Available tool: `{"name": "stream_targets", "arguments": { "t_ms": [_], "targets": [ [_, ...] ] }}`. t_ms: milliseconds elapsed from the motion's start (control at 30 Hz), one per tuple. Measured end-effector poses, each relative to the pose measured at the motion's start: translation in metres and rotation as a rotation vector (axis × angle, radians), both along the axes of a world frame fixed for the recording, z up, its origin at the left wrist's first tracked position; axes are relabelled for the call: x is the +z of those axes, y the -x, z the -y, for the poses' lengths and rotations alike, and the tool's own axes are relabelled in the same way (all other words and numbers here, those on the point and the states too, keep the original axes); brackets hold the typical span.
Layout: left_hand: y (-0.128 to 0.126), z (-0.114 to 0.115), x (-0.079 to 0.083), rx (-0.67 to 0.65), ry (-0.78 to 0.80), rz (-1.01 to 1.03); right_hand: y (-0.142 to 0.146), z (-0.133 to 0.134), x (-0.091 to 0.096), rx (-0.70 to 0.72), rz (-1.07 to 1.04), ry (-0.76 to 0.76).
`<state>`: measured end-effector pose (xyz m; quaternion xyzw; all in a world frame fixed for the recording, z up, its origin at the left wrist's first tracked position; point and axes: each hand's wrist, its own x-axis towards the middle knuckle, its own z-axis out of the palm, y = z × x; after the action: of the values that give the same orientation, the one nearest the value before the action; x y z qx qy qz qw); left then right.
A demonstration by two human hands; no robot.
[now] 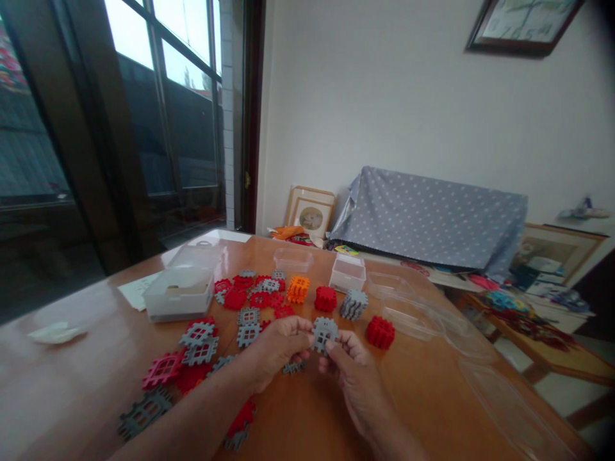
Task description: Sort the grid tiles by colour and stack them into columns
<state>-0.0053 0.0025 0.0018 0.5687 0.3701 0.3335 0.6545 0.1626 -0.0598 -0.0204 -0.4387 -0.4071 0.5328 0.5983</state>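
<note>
A grey interlocking toy panel [323, 331] with notched edges and a window-like opening is held up between both hands over the table. My left hand [281, 346] pinches its left edge. My right hand [353, 368] grips its lower right side, thumb on the face. Just beyond stand stacks of similar panels: an orange stack [298, 290], a red stack [325, 298], a grey stack [354, 304] and another red stack [380, 331]. Loose red and grey panels [199, 342] lie scattered to the left, some partly hidden behind my left forearm.
On the wooden table [423, 397], a white translucent box [179, 294] stands at left and a smaller clear box [348, 272] at the back. Clear plastic trays and lids [410, 315] lie along the right side. A crumpled white piece [56, 332] rests far left.
</note>
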Motion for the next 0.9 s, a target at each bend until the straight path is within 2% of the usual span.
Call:
{"name": "stream_targets", "arguments": {
  "t_ms": [133, 267, 433, 600, 733, 900],
  "targets": [
    [-0.001, -0.001, -0.002, 0.034, 0.019, 0.009, -0.002, -0.005, -0.006, -0.048, 0.121, -0.055],
    [0.0, -0.002, -0.001, 0.048, 0.022, 0.011, -0.01, -0.009, -0.012, -0.141, 0.443, -0.175],
    [0.001, -0.003, -0.002, 0.05, 0.052, 0.025, -0.021, -0.01, -0.015, -0.128, 0.779, -0.28],
    [0.001, 0.0, 0.0, 0.032, 0.07, 0.03, -0.023, -0.011, -0.011, -0.099, 0.814, -0.321],
    [0.004, 0.0, 0.005, 0.01, 0.034, 0.046, -0.029, -0.016, 0.003, -0.141, 0.842, -0.281],
    [0.016, -0.01, 0.01, 0.178, -0.103, -0.018, -0.058, -0.032, 0.024, -0.223, 0.809, -0.163]
  ]
}}
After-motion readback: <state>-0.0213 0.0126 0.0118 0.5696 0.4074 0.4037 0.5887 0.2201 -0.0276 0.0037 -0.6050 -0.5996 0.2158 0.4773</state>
